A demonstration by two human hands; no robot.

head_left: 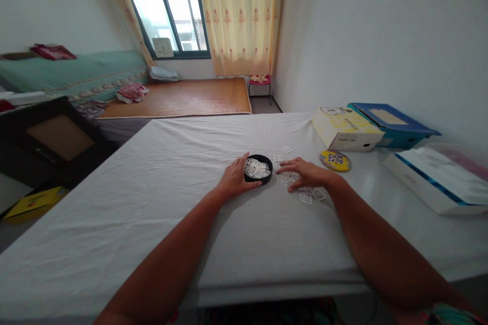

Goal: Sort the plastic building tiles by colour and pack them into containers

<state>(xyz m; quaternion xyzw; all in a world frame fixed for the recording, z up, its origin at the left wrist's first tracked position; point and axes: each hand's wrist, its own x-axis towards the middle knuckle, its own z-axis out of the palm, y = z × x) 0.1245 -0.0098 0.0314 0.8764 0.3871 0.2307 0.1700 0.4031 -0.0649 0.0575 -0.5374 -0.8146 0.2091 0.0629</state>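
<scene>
A round black tin (271, 172) stands on the white-covered table, holding many small white pieces (256, 168) with a printed or cut-out pattern. My left hand (234, 175) grips the tin's left side, thumb in front and fingers behind. To the right of the tin, my right hand (305, 172) hovers low or rests over a loose heap of similar white pieces (290, 179), fingers spread. More loose pieces (312, 195) lie under and in front of that hand, and two single pieces (282, 154) lie behind it. Whether my right fingertips touch any piece, I cannot tell.
A yellow round lid (335, 161) lies right of my right hand. Behind it stand a yellow-white box (346, 129) and a blue box (392, 122). A white tissue box (438, 180) is at the right. Beyond the white tablecloth (152, 172) are a bed (198, 96) and a window.
</scene>
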